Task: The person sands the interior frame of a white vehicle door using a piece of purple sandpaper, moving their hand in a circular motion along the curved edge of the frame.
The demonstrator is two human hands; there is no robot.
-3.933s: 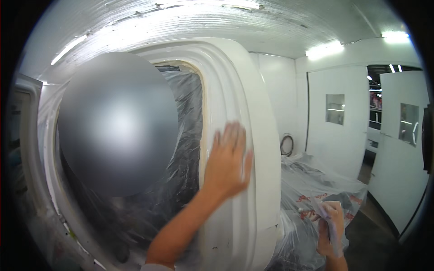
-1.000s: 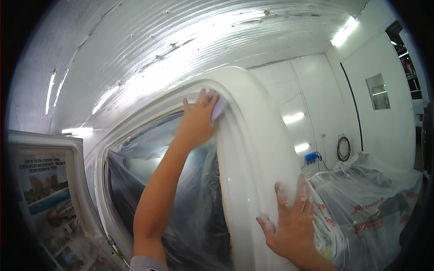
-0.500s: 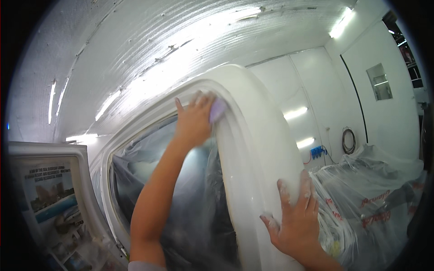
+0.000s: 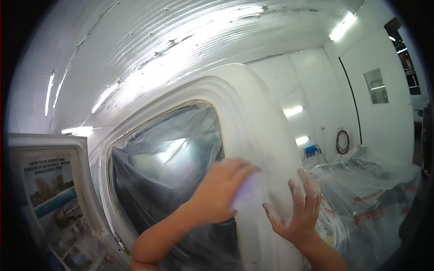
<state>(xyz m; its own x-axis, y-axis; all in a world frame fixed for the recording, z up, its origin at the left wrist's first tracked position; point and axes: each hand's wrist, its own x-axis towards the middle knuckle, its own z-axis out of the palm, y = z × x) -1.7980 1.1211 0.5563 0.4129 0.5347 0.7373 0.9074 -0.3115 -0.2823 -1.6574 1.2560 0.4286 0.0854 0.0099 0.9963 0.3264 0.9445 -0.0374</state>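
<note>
Left hand (image 4: 217, 192) first, centre of the frame: its fingers (image 4: 239, 169) are curled over a small pale lilac sanding pad (image 4: 246, 196), pressing it flat against the white frame (image 4: 253, 135) that arches around the opening; the blur there suggests a rubbing stroke. Just right of it, the right hand (image 4: 296, 217) lies palm-down on the same white surface, fingers spread wide and holding nothing, likely to steady the body and feel the finish. Inside the frame, clear plastic sheeting (image 4: 167, 167) covers the opening, probably to keep dust off what lies behind. At lower left, newspaper masking (image 4: 49, 189) covers a neighbouring panel. To the right, more plastic (image 4: 366, 189) is draped over a bulky shape, with a coiled hose (image 4: 342, 141) hanging on the white wall behind.
</note>
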